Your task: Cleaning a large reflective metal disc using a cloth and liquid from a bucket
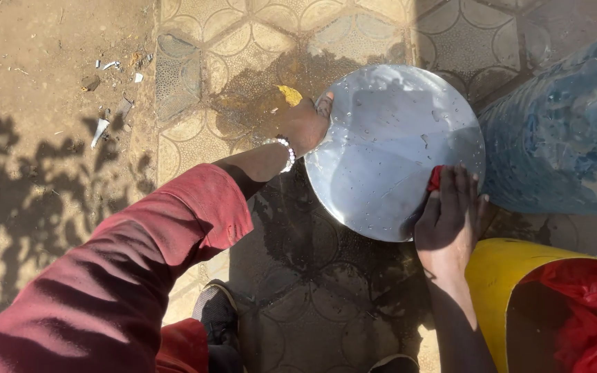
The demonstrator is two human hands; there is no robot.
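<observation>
From the head camera, looking straight down, one round metal plate (392, 148) sits tilted above the wet patterned tiles (298, 41), its shiny face speckled with water drops. Two hands work on it. The left hand (305, 124) grips the plate's left rim, fingers closed on the edge with the thumb showing on the face; a single pale beaded bracelet (287, 150) circles that wrist, and a dark red sleeve (126, 269) runs back to the lower left corner. The right hand (450, 217) lies flat against the plate's lower right edge, fingers together and pressing one red cloth (434, 178), of which only a small piece peeks out beside the fingers. One yellow scrap (289, 94) lies just behind the left hand; whether it touches the hand cannot be told. One yellow basin (502, 290) stands at the lower right, holding red fabric (589, 311). A large blue container (561, 138) fills the right side, just beside the plate. One dark shoe (219, 318) shows at the bottom edge. Bare dirt (50, 138) with a few white bits of litter lies to the left.
</observation>
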